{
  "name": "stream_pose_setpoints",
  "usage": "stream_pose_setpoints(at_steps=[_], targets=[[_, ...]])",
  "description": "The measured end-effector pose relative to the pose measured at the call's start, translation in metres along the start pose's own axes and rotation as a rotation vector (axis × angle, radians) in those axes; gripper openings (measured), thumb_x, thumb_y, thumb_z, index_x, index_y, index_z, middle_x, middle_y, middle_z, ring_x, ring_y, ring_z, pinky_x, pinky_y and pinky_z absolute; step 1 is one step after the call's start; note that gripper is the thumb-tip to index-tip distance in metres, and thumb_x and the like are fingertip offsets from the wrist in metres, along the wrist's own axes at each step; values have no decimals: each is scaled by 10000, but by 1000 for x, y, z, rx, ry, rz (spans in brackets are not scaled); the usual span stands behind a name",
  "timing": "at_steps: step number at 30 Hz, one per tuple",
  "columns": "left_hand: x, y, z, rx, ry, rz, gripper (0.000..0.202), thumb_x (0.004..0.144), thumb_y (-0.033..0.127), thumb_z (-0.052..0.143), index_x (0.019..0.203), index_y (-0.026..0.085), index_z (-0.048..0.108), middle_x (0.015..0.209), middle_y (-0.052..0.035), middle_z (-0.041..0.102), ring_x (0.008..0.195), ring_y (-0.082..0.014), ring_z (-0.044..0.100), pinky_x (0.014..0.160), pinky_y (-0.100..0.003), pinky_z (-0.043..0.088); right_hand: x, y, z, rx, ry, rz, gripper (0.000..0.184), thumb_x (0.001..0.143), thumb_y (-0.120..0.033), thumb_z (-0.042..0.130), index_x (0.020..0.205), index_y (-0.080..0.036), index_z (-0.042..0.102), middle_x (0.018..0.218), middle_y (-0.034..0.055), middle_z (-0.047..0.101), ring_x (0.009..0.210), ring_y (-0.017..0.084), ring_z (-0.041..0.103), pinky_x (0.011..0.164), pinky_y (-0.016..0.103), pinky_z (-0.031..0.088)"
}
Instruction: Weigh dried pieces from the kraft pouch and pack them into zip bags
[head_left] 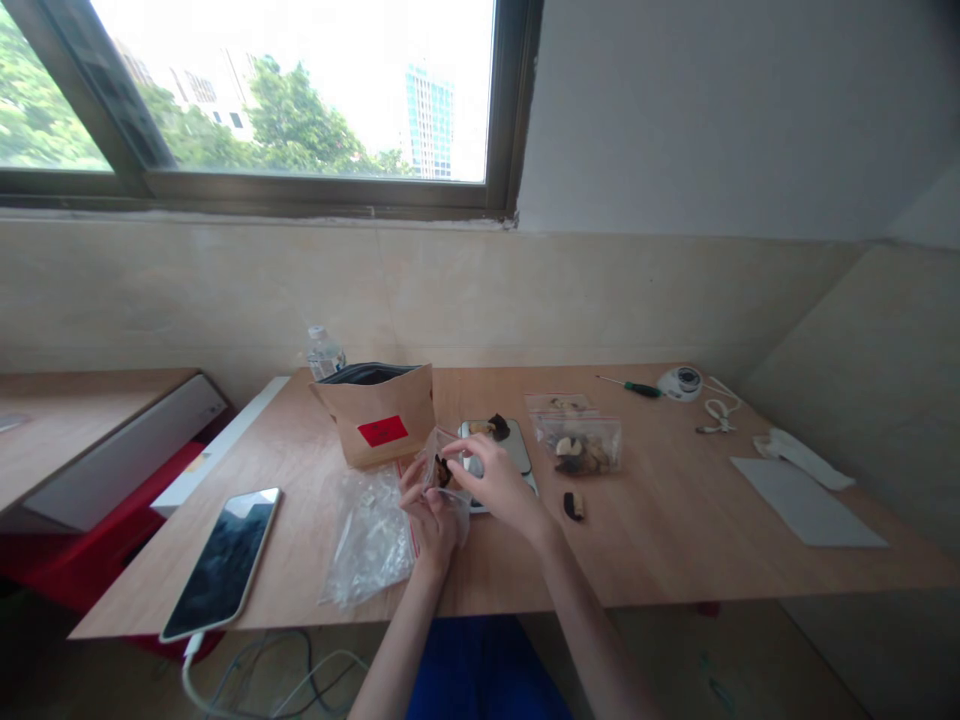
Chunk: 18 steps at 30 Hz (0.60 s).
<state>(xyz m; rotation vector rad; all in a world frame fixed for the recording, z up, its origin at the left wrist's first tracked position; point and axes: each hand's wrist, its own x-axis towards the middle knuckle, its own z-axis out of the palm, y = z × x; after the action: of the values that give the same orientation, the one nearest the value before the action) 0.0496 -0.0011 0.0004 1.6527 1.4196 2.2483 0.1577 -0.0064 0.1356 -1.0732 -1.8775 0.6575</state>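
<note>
My left hand (429,512) and my right hand (495,482) meet over the table's front middle, both pinching a small clear zip bag (444,468) with dark dried pieces inside. Behind my hands lies a small grey scale (517,446) with a few dark and pale pieces on its far end. A brown paper bag (381,416) with a red label stands open just left of it. To the right sit filled clear bags (579,442) of dried pieces. One dark piece (574,505) lies loose on the wood.
A pile of empty clear bags (369,540) lies at the front left, beside a smartphone (223,562) on a cable. A water bottle (324,352), screwdriver (628,386), small white device (681,382) and grey sheet (807,502) lie farther out on the wooden table (675,530).
</note>
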Motion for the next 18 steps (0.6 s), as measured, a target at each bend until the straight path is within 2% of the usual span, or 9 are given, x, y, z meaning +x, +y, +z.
stream_pose_setpoints(at_steps=[3,6,8,11,15,18], targets=[[1,2,-1,-22,-6,-11,109,923,331,368,931,231,324,1213,-106,501,1156,-196,482,923,-484,398,7,18,-3,-45,210,17,190,874,-212,442,922,-199,626,950,51,616,942,167,566,861,308,439],[2,4,-2,-61,-3,-45,118,910,332,407,909,235,338,1200,-103,514,1145,-202,494,929,-475,396,16,56,-1,-194,324,76,212,859,-210,441,970,-174,618,1013,94,590,994,201,549,897,345,428],[2,4,-2,-63,10,-58,118,907,327,411,900,230,344,1184,-123,522,1137,-216,500,927,-481,394,22,83,3,-307,319,132,238,835,-214,476,1025,-161,610,1073,122,568,1066,231,517,942,382,399],[2,3,0,-53,16,-40,126,906,321,406,896,216,338,1163,-143,525,1114,-232,512,905,-509,399,30,111,13,-453,233,239,357,825,-292,525,1153,-155,561,1151,151,537,1118,266,485,952,420,377],[3,2,0,-47,4,-23,130,902,325,409,895,215,341,1149,-140,529,1099,-236,519,893,-527,403,38,126,26,-631,174,340,505,822,-370,535,1251,-108,486,1156,199,533,1101,305,487,920,432,375],[3,2,-1,-59,-8,-24,112,909,326,398,908,230,342,1160,-140,522,1103,-233,514,897,-520,402,41,135,27,-667,147,330,460,823,-313,536,1244,-135,487,1132,176,555,1063,279,511,893,390,383]])
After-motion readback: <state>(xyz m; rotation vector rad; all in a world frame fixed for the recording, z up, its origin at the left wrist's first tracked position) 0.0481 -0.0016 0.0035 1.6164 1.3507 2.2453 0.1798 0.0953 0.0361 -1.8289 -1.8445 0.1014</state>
